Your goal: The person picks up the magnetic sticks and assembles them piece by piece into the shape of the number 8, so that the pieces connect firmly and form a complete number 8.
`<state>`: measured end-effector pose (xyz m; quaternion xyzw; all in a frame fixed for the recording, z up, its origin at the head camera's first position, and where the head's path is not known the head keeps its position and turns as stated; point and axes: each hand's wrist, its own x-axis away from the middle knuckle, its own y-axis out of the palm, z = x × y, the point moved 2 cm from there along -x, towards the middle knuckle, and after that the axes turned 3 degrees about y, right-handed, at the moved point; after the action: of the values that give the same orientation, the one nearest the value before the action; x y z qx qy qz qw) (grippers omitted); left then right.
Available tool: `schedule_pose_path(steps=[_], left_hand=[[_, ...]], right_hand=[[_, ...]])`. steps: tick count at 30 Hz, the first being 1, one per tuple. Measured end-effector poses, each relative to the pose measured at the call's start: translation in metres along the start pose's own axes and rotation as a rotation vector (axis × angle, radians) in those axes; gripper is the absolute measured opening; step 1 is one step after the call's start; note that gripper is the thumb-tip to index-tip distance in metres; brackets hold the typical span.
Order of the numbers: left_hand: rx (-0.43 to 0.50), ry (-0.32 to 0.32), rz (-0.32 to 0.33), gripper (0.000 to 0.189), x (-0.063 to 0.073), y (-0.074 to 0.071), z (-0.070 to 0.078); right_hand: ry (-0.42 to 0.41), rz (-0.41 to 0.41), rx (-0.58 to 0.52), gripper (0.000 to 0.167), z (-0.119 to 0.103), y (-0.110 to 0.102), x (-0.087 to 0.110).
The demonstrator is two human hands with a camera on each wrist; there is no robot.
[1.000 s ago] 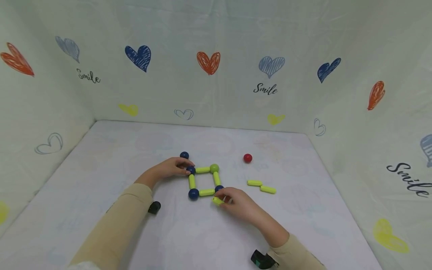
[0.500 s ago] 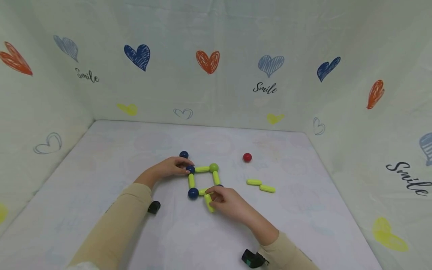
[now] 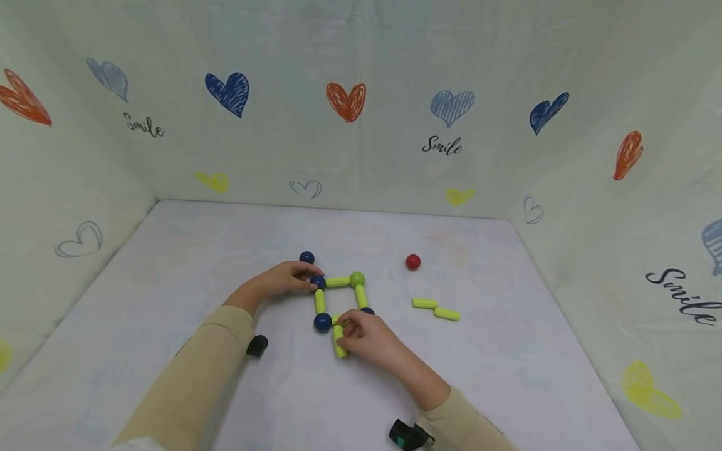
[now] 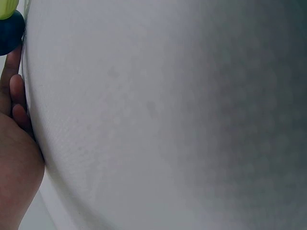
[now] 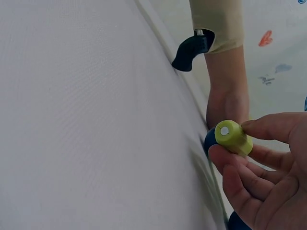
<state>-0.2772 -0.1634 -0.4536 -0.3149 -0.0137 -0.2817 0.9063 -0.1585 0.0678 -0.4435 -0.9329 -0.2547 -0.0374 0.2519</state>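
A square of yellow-green rods and balls lies on the white table (image 3: pixel 479 263). Its corners are a green ball (image 3: pixel 357 279) and blue balls. My left hand (image 3: pixel 284 279) pinches the far-left blue ball (image 3: pixel 318 283), which also shows at the edge of the left wrist view. Between thumb and fingers, my right hand (image 3: pixel 372 338) pinches a separate yellow-green rod (image 3: pixel 340 346) beside the near-left blue ball (image 3: pixel 323 322). In the right wrist view that rod's pale round end faces the camera. My right fingers partly cover the near side and the near-right blue ball (image 3: pixel 368 311).
A loose-looking blue ball (image 3: pixel 307 257) sits just beyond my left hand. To the right are a red ball (image 3: pixel 413 262) and two rods (image 3: pixel 436 309) touching end to end. Cloth walls printed with hearts stand around the table.
My right hand has moved left along the square's near side with its rod, which has turned to point toward me. The left hand stays on the far-left ball.
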Motion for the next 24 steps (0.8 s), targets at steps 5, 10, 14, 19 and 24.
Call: schedule_pose_path(steps=[5, 10, 14, 19, 24], left_hand=[[0.007, -0.002, -0.006, 0.034, 0.001, 0.001, 0.001], [0.006, 0.012, -0.007, 0.034, 0.0, 0.001, 0.001], [-0.002, 0.029, -0.011, 0.034, 0.001, 0.0, 0.001], [-0.004, 0.047, -0.006, 0.034, 0.002, -0.001, 0.002], [-0.011, 0.052, -0.01, 0.034, 0.002, -0.001, 0.001]], right_hand=[[0.014, 0.006, -0.025, 0.027, -0.001, 0.007, -0.002], [0.024, 0.018, -0.017, 0.026, -0.004, 0.013, -0.003], [0.03, 0.022, -0.005, 0.024, -0.007, 0.017, -0.004], [0.043, 0.029, -0.003, 0.023, -0.008, 0.02, -0.006], [0.05, 0.037, -0.005, 0.022, -0.007, 0.022, -0.008]])
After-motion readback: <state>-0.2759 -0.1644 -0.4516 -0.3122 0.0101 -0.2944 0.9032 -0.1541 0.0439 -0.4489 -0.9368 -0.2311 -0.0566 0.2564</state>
